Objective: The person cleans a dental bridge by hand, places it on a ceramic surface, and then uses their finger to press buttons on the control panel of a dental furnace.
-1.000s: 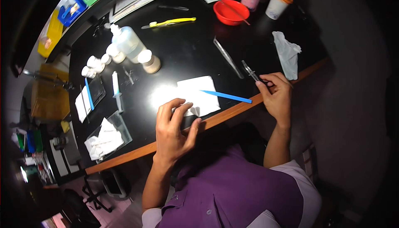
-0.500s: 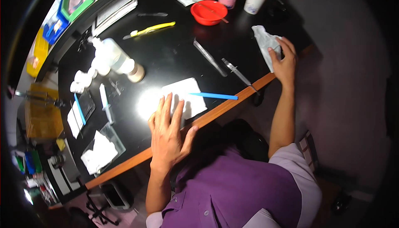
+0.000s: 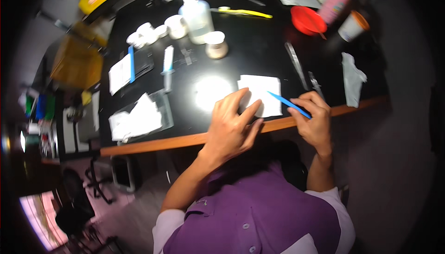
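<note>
1. Blue stick (image 3: 284, 100), slim, pointed: above the front right part of the white pad, tip aimed left and away from the body; contact between tip and pad impossible to tell.
2. Right hand (image 3: 316, 120): thumb and fingers pinching the stick near its rear end. Likely risk: a swinging or slipping tip, from so rearward a grip.
3. White pad (image 3: 272, 87), roughly square: flat on the black tabletop, near the wooden edge (image 3: 185, 142). Possible fault: sliding or turning under a sideways push, through lack of firm hold on a smooth surface.
4. Left hand (image 3: 232, 123): fingers spread and slightly bent, over the pad's left side; pressure on it not discernible. Possible mishap: a poke from the stick, with fingertips near its path.
5. Slender metal tool (image 3: 315, 83): just beyond the right hand. Tweezers (image 3: 295, 64): farther left. Both perhaps liable to a knock from a careless knuckle.
6. Crumpled pale wrap (image 3: 353, 82): to the right, reaching toward the wooden edge; possibly prone to snagging on a sleeve.
7. Farther out: small jar (image 3: 216, 45), clear bottle (image 3: 197, 21), syringe (image 3: 168, 71), red bowl (image 3: 307, 21); all well apart from both hands, apparently low risk.
</note>
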Tool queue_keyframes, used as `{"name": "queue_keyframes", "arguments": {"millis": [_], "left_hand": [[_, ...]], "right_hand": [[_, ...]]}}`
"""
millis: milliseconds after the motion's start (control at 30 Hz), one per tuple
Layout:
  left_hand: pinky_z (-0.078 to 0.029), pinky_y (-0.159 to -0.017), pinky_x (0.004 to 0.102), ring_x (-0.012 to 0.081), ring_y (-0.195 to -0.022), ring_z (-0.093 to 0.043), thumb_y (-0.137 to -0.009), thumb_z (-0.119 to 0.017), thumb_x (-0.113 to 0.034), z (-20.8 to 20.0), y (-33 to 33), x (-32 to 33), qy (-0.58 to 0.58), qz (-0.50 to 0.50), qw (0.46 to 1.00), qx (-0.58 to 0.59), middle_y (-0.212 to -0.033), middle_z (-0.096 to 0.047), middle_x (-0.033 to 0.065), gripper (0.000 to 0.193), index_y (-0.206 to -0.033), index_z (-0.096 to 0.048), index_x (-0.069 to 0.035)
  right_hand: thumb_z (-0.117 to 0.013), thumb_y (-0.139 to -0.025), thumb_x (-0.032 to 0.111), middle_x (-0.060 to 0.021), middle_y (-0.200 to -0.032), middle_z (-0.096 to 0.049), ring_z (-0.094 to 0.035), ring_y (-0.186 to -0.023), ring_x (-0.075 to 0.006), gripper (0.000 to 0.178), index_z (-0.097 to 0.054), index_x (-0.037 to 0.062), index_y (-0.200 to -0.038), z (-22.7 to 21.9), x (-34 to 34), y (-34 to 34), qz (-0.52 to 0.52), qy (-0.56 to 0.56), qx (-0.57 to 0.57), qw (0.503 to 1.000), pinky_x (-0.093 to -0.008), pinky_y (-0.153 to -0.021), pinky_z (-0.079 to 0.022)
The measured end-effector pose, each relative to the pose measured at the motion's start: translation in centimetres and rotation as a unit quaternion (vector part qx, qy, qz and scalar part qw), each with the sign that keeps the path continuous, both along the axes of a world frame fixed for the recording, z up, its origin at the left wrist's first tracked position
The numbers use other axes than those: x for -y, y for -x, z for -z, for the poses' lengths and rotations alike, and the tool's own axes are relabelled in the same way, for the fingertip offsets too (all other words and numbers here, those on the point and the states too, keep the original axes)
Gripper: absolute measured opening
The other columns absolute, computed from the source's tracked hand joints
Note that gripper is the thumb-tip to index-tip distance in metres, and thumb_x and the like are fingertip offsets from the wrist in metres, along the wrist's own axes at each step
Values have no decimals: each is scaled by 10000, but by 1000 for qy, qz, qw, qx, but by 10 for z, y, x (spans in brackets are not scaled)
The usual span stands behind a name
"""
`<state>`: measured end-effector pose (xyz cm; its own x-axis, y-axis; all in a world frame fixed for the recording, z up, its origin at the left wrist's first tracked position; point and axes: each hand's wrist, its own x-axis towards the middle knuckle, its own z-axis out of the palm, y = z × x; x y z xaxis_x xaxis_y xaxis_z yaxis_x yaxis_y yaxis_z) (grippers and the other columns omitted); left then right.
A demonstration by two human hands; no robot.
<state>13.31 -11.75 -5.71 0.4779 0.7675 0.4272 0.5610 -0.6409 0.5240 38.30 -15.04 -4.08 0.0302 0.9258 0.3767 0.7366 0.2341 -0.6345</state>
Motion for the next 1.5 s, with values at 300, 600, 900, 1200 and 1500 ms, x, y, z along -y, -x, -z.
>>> {"name": "queue_keyframes", "arguments": {"millis": [300, 600, 900, 1200, 1500], "left_hand": [[-558, -843, 430, 333, -948, -657, -815, -706, 43, 14, 8, -18, -2, 8, 998, 66, -996, -655, 135, 105, -907, -713, -8], [-605, -772, 355, 270, -901, -744, -797, -797, 74, -25, 113, 24, -78, -183, 975, 102, -1061, -724, 121, 247, -1022, -801, -27], [-588, -888, 329, 230, -1005, -723, -922, -736, 83, -11, 263, 56, -181, -448, 873, 65, -1085, -734, 123, 171, -1069, -801, 25], [-590, -903, 349, 244, -1024, -717, -903, -737, 96, 24, 292, 47, -166, -435, 875, 134, -1110, -729, 128, 187, -1062, -806, 26], [-593, -995, 350, 230, -1111, -685, -960, -662, 137, 40, 281, 44, -137, -411, 878, 203, -1201, -667, 155, 207, -1128, -765, 74]], "right_hand": [[-715, -994, -1, -21, -950, -607, -546, -828, -81, 34, -708, -20, -1022, 20, 4, -16, 29, 18, -116, 993, -246, -751, -452], [-660, -1050, 0, -26, -1029, -599, -551, -910, -70, 44, -674, -39, -1063, 27, 1, -7, -14, 16, -231, 973, -225, -836, -457], [-732, -927, -2, -31, -821, -627, -554, -723, -85, 33, -708, -22, -917, -13, -19, 109, -100, 62, -193, 974, -250, -678, -442], [-755, -885, 40, -95, -792, -685, -577, -653, -159, 71, -723, -21, -901, -14, -46, 200, -164, 59, -182, 968, -332, -611, -464], [-689, -927, 102, -147, -862, -721, -689, -783, -373, 72, -646, 43, -933, 12, -70, 260, -92, 39, -34, 994, -509, -775, -434]]}}
